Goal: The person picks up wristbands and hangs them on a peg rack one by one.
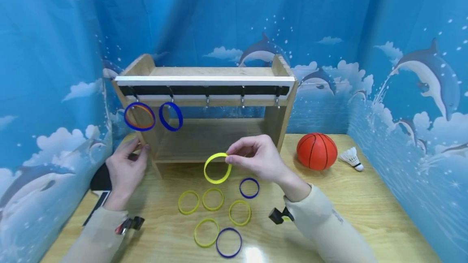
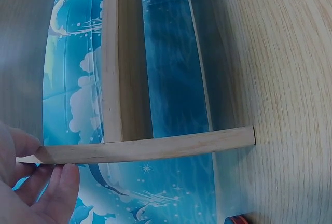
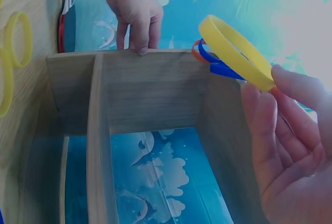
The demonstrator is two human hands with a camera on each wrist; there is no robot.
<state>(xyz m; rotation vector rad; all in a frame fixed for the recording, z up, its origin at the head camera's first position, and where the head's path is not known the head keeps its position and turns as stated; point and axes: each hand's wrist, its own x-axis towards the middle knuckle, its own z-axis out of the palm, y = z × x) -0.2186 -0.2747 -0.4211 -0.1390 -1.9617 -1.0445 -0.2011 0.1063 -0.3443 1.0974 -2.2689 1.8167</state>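
Note:
My right hand [image 1: 259, 159] pinches a yellow wristband [image 1: 217, 181] between thumb and fingers, in front of a small wooden shelf [image 1: 204, 133]. The left hand [image 1: 126, 169] grips the shelf's left side panel [image 2: 140, 149], thumb on one face and fingers on the other. From the shelf's front rail, with its row of metal hooks [image 1: 207, 100], a blue wristband [image 1: 162, 119] hangs at the second hook. At the leftmost hook hang a blue and an orange wristband [image 1: 148, 113] together. Several yellow wristbands [image 1: 188, 213] and two dark blue wristbands [image 1: 249, 197] lie on the table before the shelf.
Right of the shelf sits a small red basketball [image 1: 317, 151], with a white shuttlecock [image 1: 352, 158] beside it. A dark paddle-like object [image 1: 100, 180] lies behind the left forearm. Blue dolphin-print curtains [image 1: 226, 19] enclose the wooden table [image 1: 365, 214] at the back and sides.

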